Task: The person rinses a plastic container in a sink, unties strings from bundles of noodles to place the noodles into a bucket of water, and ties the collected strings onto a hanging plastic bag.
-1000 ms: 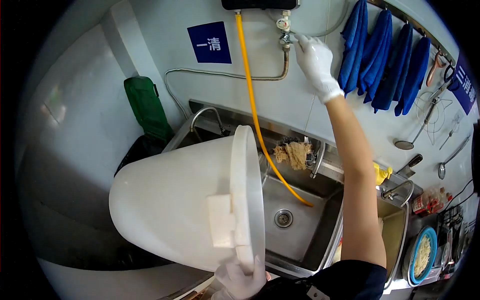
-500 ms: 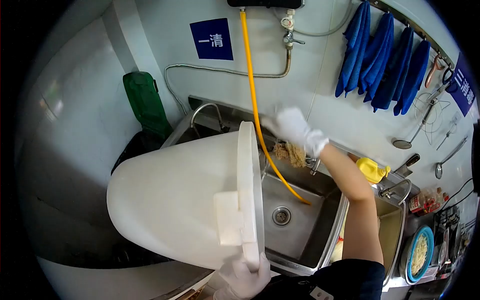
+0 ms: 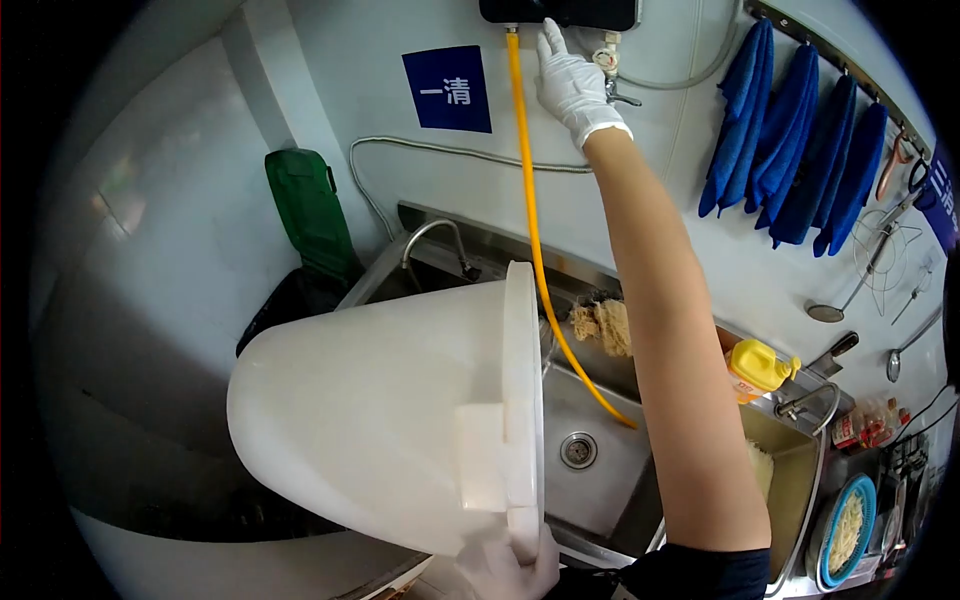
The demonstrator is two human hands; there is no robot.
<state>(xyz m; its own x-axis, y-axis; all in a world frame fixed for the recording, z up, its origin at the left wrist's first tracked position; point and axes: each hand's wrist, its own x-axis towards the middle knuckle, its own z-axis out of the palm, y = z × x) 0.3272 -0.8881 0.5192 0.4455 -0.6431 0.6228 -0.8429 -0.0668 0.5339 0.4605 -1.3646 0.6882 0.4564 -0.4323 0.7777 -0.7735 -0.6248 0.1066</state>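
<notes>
From my end I see the L hand (image 3: 507, 567) closed on the white tub (image 3: 370, 410), at the lower end of its rim; part of the grip is out of sight, so can't tell where every fingertip sits. Tub's on its side, mouth twd the steel sink (image 3: 600, 492), btm pointing L in my view. Can't tell if it's resting on the sink edge.

R hand (image 3: 572, 85) is up at the wall, arm well stretched, about half open: a couple of fingers straight, others bent, w/ no hold on anything I can see. Fingertips are at the lower edge of the black unit (image 3: 560, 12); touching or just short, can't tell. Valve (image 3: 622, 99) w/ metal lever is just R of that hand.

Yellow hose (image 3: 526, 150) hangs from the unit, passes behind the tub's rim, and its free end is in the sink nr the drain (image 3: 578, 450). Tan scrubber (image 3: 605, 324) sits at the back of the sink, partly hidden by the R arm. Yellow jug (image 3: 757, 367) is further R, nr a second faucet (image 3: 808, 402). Blue towels (image 3: 735, 120) hang on the wall, upper R; blue sign (image 3: 447, 88) is L of the hose.
</notes>
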